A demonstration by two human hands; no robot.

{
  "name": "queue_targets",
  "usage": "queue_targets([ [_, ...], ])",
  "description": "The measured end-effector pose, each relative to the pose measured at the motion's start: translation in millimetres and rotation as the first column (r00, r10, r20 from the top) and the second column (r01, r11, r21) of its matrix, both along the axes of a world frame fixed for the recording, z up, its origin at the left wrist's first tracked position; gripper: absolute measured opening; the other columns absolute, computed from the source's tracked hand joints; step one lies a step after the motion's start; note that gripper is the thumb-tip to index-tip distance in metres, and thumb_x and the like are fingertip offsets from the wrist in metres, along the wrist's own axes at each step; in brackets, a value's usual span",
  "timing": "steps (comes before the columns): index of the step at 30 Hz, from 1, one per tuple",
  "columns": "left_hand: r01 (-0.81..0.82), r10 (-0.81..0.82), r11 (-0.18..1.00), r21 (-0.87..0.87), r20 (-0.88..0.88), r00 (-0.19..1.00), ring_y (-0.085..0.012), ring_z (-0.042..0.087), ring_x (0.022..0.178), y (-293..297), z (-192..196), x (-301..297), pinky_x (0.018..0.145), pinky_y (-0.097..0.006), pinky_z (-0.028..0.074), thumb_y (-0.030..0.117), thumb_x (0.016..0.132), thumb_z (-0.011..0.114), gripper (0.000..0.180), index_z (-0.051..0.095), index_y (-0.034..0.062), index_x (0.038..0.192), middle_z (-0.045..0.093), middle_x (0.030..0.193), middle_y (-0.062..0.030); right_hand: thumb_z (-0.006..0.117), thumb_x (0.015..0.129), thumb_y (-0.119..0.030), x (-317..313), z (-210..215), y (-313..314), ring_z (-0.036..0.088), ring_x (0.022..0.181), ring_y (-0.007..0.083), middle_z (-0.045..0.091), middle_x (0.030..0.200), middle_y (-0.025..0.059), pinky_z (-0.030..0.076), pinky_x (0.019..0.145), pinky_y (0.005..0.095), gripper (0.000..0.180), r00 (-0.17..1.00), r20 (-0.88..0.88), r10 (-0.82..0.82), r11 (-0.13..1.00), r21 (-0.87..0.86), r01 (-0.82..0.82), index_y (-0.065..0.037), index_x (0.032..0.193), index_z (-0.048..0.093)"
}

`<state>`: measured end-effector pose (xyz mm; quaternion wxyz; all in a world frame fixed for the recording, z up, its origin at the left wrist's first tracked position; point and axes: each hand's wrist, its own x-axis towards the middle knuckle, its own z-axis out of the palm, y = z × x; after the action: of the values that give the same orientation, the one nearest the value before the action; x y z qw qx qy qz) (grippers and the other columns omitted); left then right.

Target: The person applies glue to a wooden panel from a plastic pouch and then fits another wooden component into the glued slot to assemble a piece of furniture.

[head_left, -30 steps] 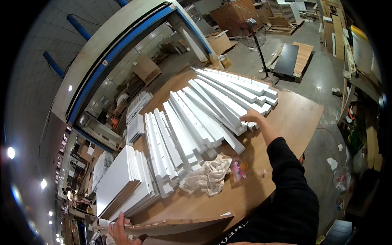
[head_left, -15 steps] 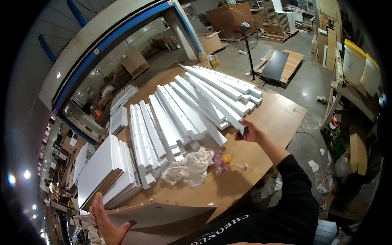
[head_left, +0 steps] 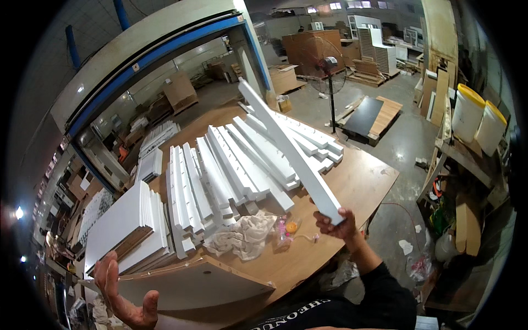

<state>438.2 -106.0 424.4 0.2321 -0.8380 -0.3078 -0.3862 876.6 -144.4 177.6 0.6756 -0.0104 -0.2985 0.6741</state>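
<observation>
From my end the left hand [head_left: 124,294] gets clipped by the bottom edge, and the white board [head_left: 289,151] hides the right fingertips.

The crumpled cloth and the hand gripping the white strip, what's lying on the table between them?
In the head view, a small clear plastic bag with orange and pink bits lies between the crumpled cloth and the right hand, which holds the white strip.
</observation>
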Motion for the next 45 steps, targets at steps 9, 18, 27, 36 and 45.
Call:
queue_targets([
  [9,0.243,-0.210,0.967,0.076,-0.302,0.930,-0.0336,0.051,0.104,-17.3,38.2,56.6,0.093,-0.053,0.032,0.045,0.079,0.060,0.050,0.051,0.0093,0.113,0.051,0.114,-0.0167,0.069,0.061,-0.023,-70.7,44.1,-32.6,0.042,0.055,0.0142,0.048,0.075,0.0114,0.035,0.045,0.0220,0.095,0.998,-0.010,-0.068,0.929,0.364,0.067,0.002,0.136,0.017],
  [18,0.954,-0.711,0.286,-0.089,0.648,0.274,-0.0280,0.050,0.107,-34.7,56.4,97.2,0.085,-0.041,0.047,0.048,0.055,0.080,0.118,0.011,0.0040,0.140,0.045,0.122,-0.0194,0.071,0.066,-0.026,-229.9,120.0,-74.5,0.054,0.083,0.0323,0.049,0.096,0.0191,0.043,0.076,0.0386,0.087,0.092,0.672,-0.735,0.664,0.684,0.303,0.003,0.131,0.020],
  [27,0.728,-0.372,0.650,-0.217,0.745,0.554,-0.0264,0.060,0.085,-68.0,48.9,-57.1,0.071,-0.032,0.052,0.021,0.073,0.055,0.049,0.044,-0.0053,0.113,0.057,0.098,-0.0207,0.072,0.070,-0.034,-419.2,80.7,-69.1,0.057,0.085,0.0389,0.054,0.098,0.0204,0.046,0.075,0.0441,0.085,-0.058,0.810,-0.583,0.788,0.581,0.205,-0.004,0.132,0.024],
  [36,0.868,-0.114,0.371,-0.329,0.912,0.395,-0.0289,0.061,0.062,-68.0,-4.7,-209.8,0.056,-0.037,0.052,0.041,0.076,0.061,0.071,0.038,-0.0062,0.123,0.060,0.078,-0.0228,0.065,0.073,-0.023,-368.5,94.0,-40.8,0.040,0.116,0.0344,0.044,0.119,0.0181,0.033,0.095,0.0467,0.054,-0.462,0.301,-0.835,0.074,0.892,0.446,0.000,0.117,0.046],
  [45,0.901,-0.172,0.217,-0.376,0.894,0.414,-0.0237,0.064,0.067,-17.7,-49.9,-271.9,0.060,-0.033,0.055,0.026,0.082,0.062,0.045,0.046,-0.0011,0.115,0.063,0.083,-0.0214,0.055,0.089,-0.031,-264.8,108.0,23.5,0.042,0.115,0.0186,0.046,0.124,0.0112,0.033,0.096,0.0317,0.053,0.106,0.567,-0.817,0.390,0.407,0.826,-0.004,0.131,0.037],
])
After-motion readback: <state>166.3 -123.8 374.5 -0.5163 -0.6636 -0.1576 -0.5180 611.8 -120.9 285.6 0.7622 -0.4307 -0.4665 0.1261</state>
